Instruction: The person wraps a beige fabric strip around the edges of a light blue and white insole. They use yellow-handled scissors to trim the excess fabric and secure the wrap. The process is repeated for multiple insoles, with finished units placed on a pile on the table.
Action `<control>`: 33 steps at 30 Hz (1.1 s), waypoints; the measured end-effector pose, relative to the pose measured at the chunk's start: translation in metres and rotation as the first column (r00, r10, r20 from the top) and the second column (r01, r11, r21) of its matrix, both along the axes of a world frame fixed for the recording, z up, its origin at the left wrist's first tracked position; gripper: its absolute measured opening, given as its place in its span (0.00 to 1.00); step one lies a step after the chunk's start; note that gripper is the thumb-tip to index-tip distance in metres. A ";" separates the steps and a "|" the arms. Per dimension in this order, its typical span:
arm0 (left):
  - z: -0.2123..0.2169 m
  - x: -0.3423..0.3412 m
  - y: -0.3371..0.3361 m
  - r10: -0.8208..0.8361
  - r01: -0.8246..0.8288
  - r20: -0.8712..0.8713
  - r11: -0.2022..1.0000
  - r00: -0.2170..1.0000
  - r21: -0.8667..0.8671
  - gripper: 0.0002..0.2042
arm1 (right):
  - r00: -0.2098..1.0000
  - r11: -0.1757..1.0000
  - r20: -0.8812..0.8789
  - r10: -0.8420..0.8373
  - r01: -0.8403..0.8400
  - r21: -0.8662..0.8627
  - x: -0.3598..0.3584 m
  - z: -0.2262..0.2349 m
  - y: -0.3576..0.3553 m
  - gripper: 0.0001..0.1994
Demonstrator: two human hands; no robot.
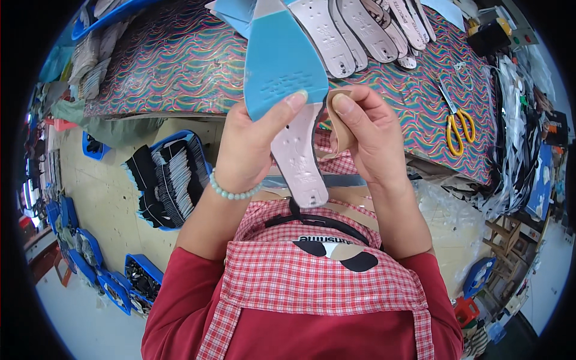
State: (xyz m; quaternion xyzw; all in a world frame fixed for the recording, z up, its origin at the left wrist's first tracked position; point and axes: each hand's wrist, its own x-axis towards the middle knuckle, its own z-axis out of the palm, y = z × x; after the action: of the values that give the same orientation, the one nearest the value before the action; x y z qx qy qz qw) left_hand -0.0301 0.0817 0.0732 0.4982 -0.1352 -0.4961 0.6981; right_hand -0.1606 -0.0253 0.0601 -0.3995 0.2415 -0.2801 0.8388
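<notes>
A shoe insole [279, 57], blue at the wide front part and pale pink at the narrow heel part, stands tilted before me over the table's near edge. My left hand [255, 138] is closed around its middle, thumb lying on the blue face. Close beside the insole's right edge, my right hand [378, 132] pinches a tan strip [341, 129] between thumb and fingers. The strip bends downward at the insole's dark edge; whether it is stuck there I cannot tell. More pale insoles [327, 39] lie overlapping on the table beyond my hands.
Yellow-handled scissors [461, 129] lie on the wavy-patterned table cover [174, 66] to the right. Below left, a blue basket [206, 162] holds stacked black and pale pieces. Several blue bins [114, 294] line the floor at far left. Dark and white strips [513, 138] hang at right.
</notes>
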 end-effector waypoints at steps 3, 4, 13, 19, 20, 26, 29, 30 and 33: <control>-0.001 -0.005 0.004 0.047 -0.046 0.044 0.998 0.998 -0.039 0.11 | 1.000 1.000 0.006 -0.019 0.019 0.006 0.003 0.005 0.004 0.09; -0.001 -0.006 0.003 0.071 -0.070 0.030 0.996 0.997 -0.047 0.10 | 1.000 1.000 0.005 -0.028 0.028 0.001 0.005 0.005 0.004 0.09; 0.016 0.004 0.015 -0.053 0.127 0.562 0.988 0.826 -0.093 0.11 | 0.974 0.451 -0.170 -0.153 -0.084 -0.888 -0.011 0.023 0.006 0.06; 0.021 0.015 0.003 -0.229 0.394 0.472 0.873 0.851 -0.287 0.22 | 0.894 0.773 -0.239 0.379 -0.448 -0.450 -0.011 0.042 0.000 0.15; 0.020 0.008 0.005 -0.196 0.330 0.373 0.881 0.907 -0.340 0.24 | 0.936 0.844 -0.167 0.311 -0.353 -0.404 -0.010 0.041 0.016 0.15; 0.033 -0.010 0.014 -0.026 0.102 0.212 0.929 0.977 -0.355 0.26 | 0.997 0.891 0.052 -0.055 0.072 -0.449 -0.016 0.011 0.037 0.11; 0.034 -0.009 0.012 -0.026 0.117 0.233 0.915 0.972 -0.386 0.25 | 0.999 0.689 -0.021 -0.027 0.003 -0.725 -0.021 0.010 0.031 0.06; 0.034 -0.009 0.011 -0.033 0.136 0.250 0.903 0.968 -0.407 0.24 | 0.999 0.755 -0.012 -0.036 0.019 -0.655 -0.019 0.014 0.035 0.04; 0.041 -0.012 0.008 0.067 0.057 0.339 0.938 0.938 -0.341 0.22 | 0.990 0.765 -0.078 0.114 -0.138 -0.629 -0.024 0.016 0.028 0.06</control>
State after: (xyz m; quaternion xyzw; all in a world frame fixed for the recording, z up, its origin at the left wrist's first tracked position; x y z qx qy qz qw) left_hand -0.0418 0.0893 0.1141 0.4476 -0.3394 -0.3674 0.7412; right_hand -0.1849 0.0026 0.0758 -0.6782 0.1209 -0.2811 0.6682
